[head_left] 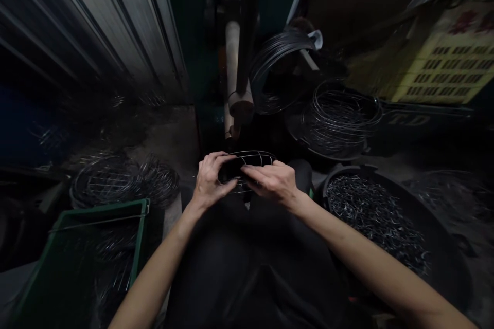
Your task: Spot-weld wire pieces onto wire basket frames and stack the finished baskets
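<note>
A round frame of thin metal wire (254,153) is held between my two hands, low in the middle of the view, above my dark-clothed lap. My left hand (210,177) grips its left side, thumb below and fingers curled over the top. On the right side, my right hand (273,180) is closed, its fingers pointing left across the wire. What lies under the right fingertips is hidden. Just beyond the hands stands a machine with a round metal rod (241,105).
A green crate (142,239) with wire pieces stands at lower left, wire coils (108,180) behind it. At right are a black basin (443,252) of small metal pieces, wire rings (343,113) and a yellow crate (443,67). A wire bundle (278,51) hangs beside the machine.
</note>
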Demonstrator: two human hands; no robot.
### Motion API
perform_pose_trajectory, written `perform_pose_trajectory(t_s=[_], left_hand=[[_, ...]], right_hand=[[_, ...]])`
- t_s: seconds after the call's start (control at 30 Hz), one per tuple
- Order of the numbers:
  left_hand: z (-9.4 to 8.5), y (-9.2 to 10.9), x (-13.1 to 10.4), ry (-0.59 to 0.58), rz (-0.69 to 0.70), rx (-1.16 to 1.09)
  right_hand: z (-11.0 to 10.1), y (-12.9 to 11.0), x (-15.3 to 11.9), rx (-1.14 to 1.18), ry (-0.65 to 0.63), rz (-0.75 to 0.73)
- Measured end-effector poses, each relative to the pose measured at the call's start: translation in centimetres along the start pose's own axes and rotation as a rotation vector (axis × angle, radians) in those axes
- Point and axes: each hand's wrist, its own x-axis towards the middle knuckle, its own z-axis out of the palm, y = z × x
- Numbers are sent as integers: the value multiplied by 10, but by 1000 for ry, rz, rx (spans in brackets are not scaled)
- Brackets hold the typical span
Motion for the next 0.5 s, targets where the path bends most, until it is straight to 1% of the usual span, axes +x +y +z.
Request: perform_pose_trajectory(t_s=[0.07, 0.13, 0.27, 0.5], left_hand=[[0, -1, 1, 23, 2, -19], [0, -1, 3, 60, 4, -30], [1, -2, 7, 112, -3, -21], [2, -7, 8, 93, 6, 32]], right_hand=[[-1, 0, 3, -62, 74, -48], [-1, -1, 6, -130, 112, -66], [1, -4, 10, -216, 140, -49], [2, -4, 10, -215, 155, -50]])
